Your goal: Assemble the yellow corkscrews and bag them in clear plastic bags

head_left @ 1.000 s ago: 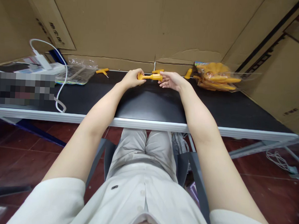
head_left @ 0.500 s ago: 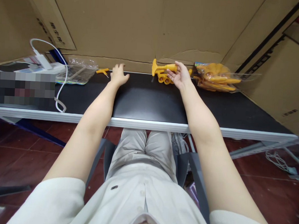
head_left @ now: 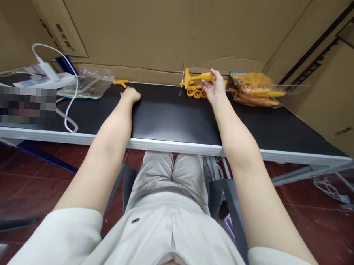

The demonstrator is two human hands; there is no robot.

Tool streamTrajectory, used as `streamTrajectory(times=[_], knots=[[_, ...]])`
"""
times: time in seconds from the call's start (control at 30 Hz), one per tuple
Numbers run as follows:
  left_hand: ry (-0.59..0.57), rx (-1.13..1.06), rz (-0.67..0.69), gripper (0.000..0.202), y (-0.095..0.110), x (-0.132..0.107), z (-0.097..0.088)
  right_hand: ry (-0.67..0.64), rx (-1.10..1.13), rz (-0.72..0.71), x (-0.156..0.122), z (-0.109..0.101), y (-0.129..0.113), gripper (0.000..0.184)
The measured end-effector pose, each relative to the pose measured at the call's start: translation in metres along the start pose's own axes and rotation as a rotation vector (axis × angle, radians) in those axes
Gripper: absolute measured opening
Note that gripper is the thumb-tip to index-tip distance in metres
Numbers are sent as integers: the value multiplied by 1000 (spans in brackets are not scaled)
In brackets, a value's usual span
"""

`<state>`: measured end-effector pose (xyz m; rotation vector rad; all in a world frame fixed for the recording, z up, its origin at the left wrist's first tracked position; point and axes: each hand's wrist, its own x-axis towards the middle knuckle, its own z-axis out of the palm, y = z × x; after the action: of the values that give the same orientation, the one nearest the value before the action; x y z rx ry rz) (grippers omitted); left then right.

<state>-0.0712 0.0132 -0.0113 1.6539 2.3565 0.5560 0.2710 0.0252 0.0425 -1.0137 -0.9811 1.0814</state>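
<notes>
My right hand [head_left: 216, 88] is closed around the grip end of a yellow plastic hammer-shaped tool [head_left: 194, 76], whose T-shaped head points left. It is held just above several yellow pieces with round cup-like ends [head_left: 194, 93], which lie at the table's back edge. My left hand [head_left: 130, 95] is low over the table, palm down, at the stem of a small yellow T-handled tool [head_left: 120, 82]. Most of its fingers are hidden under the hand, so whether they grip the stem does not show.
Right of my right hand lies a clear bag of yellow parts [head_left: 256, 89]. At left are a crumpled clear bag [head_left: 89, 84], a white power strip [head_left: 46, 80] with a plugged-in charger, and a white cable [head_left: 74, 103]. Cardboard [head_left: 141, 27] walls the black table [head_left: 172, 116].
My left hand has moved left and nearer to me, its spread fingers now lowered at the small T-handled tool. The hammer-shaped tool in my right hand has moved slightly right, its grip end tilting up.
</notes>
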Motion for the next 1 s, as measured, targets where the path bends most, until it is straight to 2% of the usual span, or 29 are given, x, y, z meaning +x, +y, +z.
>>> streamTrajectory(times=[0.1,0.17,0.33,0.47,0.67,0.77,0.87,1.0], knots=[[22,12,14,82,6,3,2,-22,-253,-104,2,0,-1,36],[28,25,53,78,11,2,3,-14,-336,-154,4,0,0,41],[31,32,208,62,34,-7,6,78,-265,-176,8,1,5,37],[47,29,361,49,55,-21,11,23,-331,-216,10,0,7,43],[0,-77,627,45,71,-37,12,107,-329,-254,17,-5,15,32],[33,-118,619,47,70,-39,6,72,-355,-339,25,-3,23,29],[84,-77,514,48,61,-36,2,16,-378,-474,33,2,35,34],[68,0,387,54,47,-30,4,-72,-620,-646,35,7,47,33]])
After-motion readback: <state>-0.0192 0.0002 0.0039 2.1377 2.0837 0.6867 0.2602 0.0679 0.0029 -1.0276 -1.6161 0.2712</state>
